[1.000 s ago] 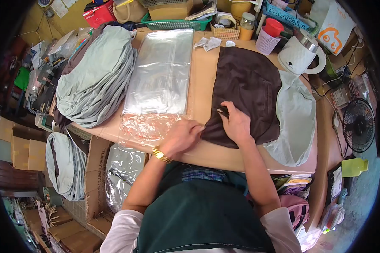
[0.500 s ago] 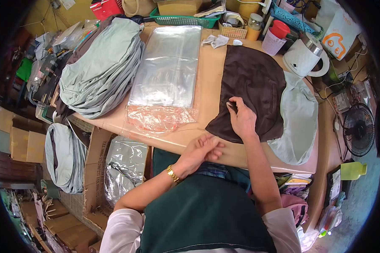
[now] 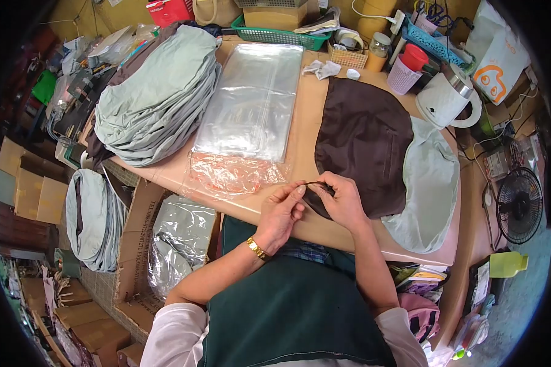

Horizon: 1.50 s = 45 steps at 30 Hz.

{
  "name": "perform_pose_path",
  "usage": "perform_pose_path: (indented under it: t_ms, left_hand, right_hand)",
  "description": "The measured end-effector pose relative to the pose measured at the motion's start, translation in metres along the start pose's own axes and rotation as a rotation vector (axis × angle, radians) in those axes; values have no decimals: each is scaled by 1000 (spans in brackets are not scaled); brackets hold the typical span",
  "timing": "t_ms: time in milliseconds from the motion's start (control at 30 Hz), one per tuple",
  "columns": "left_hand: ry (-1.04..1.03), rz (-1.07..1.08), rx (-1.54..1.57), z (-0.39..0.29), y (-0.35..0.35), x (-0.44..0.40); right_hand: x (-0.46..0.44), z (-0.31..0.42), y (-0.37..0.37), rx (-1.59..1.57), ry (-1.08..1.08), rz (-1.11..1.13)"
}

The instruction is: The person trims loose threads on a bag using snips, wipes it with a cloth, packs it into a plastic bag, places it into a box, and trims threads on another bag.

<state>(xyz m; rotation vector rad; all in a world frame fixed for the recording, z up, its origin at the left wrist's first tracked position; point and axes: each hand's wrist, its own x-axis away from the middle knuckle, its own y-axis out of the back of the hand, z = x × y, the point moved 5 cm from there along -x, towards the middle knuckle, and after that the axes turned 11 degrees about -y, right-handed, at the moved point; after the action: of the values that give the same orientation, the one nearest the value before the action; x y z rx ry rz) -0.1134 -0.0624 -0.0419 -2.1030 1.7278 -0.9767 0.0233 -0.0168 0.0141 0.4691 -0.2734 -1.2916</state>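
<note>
The dark brown cloth (image 3: 364, 144) lies flat on the table (image 3: 309, 229), partly over a pale grey-green cloth (image 3: 428, 183). At its lower left corner, my left hand (image 3: 280, 214) pinches the dark edge between thumb and finger. My right hand (image 3: 344, 200) is closed on the same corner, just to the right, its fingertips nearly meeting the left ones. A small dark strip of the edge shows between them. Left of the cloth lies a stack of clear plastic bags (image 3: 251, 104), with crinkled clear film (image 3: 226, 174) at its near end.
A tall pile of grey-green cloths (image 3: 159, 98) stands at the table's left. Behind are a green basket (image 3: 281, 38), a pink cup (image 3: 403, 76) and a white kettle (image 3: 444, 98). A fan (image 3: 519, 205) is at the right, an open carton (image 3: 134, 244) at the lower left.
My left hand, which had dropped below the table's edge, has risen to the cloth's corner. My right hand has moved down from the cloth's middle to that corner, and the corner is now lifted.
</note>
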Motion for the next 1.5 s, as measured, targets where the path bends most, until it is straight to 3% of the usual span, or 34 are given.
perform_pose_path:
  t_ms: [367, 433, 467, 533, 733, 933, 1200, 1300, 1367, 1500]
  left_hand:
    - [7, 145, 293, -11, 9, 0]
    - [2, 176, 294, -21, 3, 6]
    - [-7, 193, 268, -27, -2, 9]
    - [-18, 209, 243, -34, -7, 14]
    - [-53, 228, 197, -32, -10, 13]
    - [-106, 203, 152, -29, -5, 12]
    - [-82, 332, 162, -23, -3, 10]
    - [-153, 332, 227, -33, -13, 19]
    - [-157, 296, 221, -31, -9, 16]
    - [-60, 156, 128, -26, -2, 13]
  right_hand:
    - [7, -9, -1, -68, -60, -51]
    - [8, 0, 4, -101, 23, -194]
    - [12, 9, 13, 40, -134, -155]
    - [18, 30, 23, 84, -38, -331]
    - [38, 75, 24, 496, 243, -321]
    - [42, 82, 13, 553, 286, -334]
    - [43, 84, 6, 588, 326, -319]
    - [39, 68, 5, 490, 259, -263]
    - [32, 44, 17, 57, 52, -380]
    - [26, -7, 31, 168, -54, -500]
